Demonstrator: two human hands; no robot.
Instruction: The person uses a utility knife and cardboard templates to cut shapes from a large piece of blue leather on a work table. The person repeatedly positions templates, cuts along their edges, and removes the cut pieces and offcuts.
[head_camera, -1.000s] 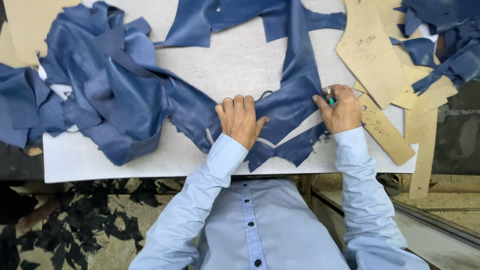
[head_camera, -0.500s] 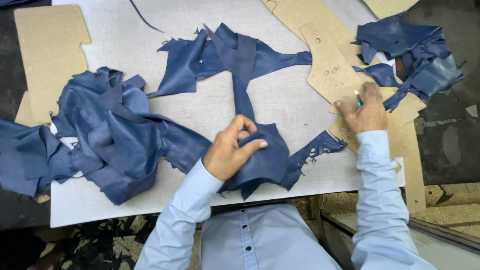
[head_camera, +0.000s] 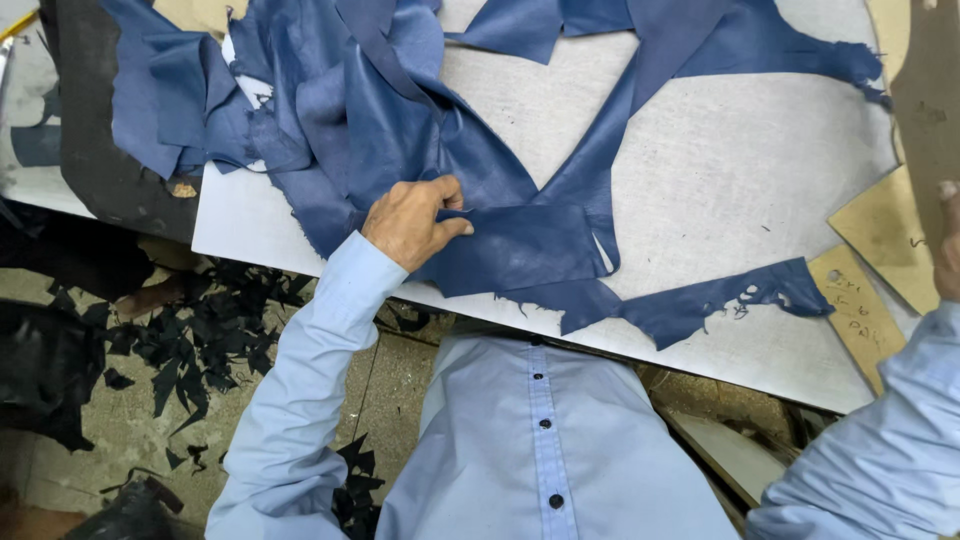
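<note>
A thin blue leather hide (head_camera: 520, 245) with ragged cut edges lies spread over the grey cutting board (head_camera: 720, 190). My left hand (head_camera: 410, 222) pinches a folded flap of it near the board's front edge, fingers closed on the leather. My right hand (head_camera: 946, 245) shows only partly at the right frame edge, resting against a brown cardboard pattern (head_camera: 925, 110); its grip is hidden. A torn strip of the hide (head_camera: 720, 300) trails toward the right.
More crumpled blue leather (head_camera: 300, 90) is heaped at the board's back left. Cardboard pattern pieces (head_camera: 880, 225) lie at the right edge. Dark leather offcuts (head_camera: 200, 340) litter the floor below the table on the left.
The view has swung left and closer. My left hand has gone from pressing flat on the leather to pinching a fold of it. My right hand has moved out to the right frame edge.
</note>
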